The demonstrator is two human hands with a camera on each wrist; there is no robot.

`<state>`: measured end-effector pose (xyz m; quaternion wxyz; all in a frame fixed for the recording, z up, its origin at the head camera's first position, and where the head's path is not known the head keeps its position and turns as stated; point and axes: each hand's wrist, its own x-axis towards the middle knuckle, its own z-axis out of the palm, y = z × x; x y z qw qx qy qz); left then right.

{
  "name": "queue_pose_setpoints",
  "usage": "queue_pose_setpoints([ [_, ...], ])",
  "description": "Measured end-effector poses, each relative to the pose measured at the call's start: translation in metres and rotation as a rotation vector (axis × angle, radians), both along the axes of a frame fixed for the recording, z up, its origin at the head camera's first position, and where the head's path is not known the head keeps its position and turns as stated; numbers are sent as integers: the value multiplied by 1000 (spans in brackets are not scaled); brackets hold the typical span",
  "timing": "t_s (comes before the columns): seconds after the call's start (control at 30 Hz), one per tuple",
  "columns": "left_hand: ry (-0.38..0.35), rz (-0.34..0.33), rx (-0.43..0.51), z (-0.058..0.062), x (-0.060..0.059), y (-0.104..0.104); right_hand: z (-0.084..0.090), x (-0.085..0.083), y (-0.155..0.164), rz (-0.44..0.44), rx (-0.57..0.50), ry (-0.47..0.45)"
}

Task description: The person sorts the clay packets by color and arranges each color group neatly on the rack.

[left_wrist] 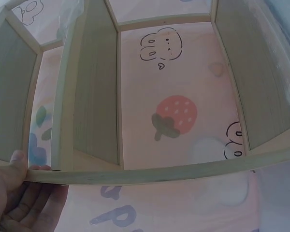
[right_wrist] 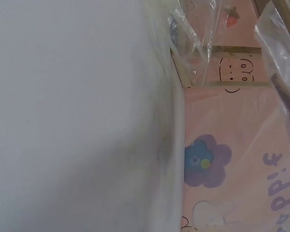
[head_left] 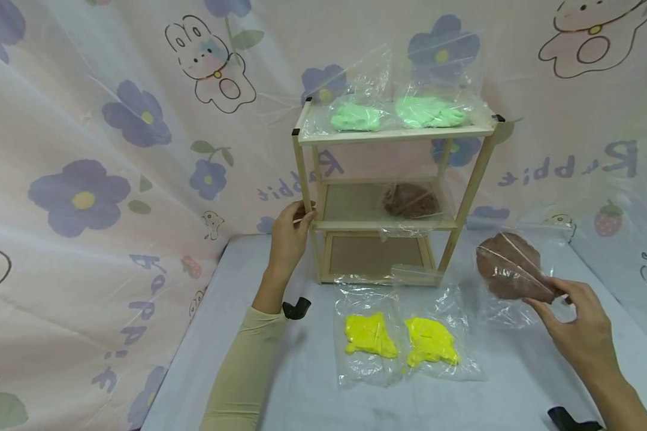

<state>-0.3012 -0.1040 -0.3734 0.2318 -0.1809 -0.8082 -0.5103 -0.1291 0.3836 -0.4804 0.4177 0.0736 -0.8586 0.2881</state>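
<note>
Clay bag [head_left: 509,266], soft and slippery, hangs pinched at its near edge by right hand [head_left: 579,332]; left hand [head_left: 290,233] grips shelf post [head_left: 302,179].

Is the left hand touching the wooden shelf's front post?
Touching. In the head view the left hand wraps its fingers round the wooden shelf post at the middle tier; the left wrist view shows the thumb against the wood.

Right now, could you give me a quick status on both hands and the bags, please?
Left hand grips shelf post. Right hand pinches brown bag, raised off table. Middle shelf half free; yellow bags below.
</note>
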Motion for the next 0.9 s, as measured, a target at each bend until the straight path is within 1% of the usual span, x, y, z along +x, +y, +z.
queue_pose_setpoints([
  [0.13,2,-10,3,0,-2,-1,7,1,-8,11,-23,93],
  [0.23,-1,-15,7,0,-3,-1,19,4,-21,15,-48,174],
  [0.33,-8,-15,10,0,-3,-1,32,9,-34,14,-56,230],
  [0.4,-11,-13,12,0,-2,-1,38,11,-40,12,-56,260],
  [0.5,-15,-14,19,0,-2,-1,41,10,-46,7,-59,311],
  [0.6,-20,-13,24,0,-2,-1,43,8,-51,18,-86,379],
  [0.73,-26,-15,31,0,-2,-2,45,6,-61,54,-119,459],
  [0.9,-16,-30,43,-1,-2,-3,49,1,-75,109,-133,515],
])
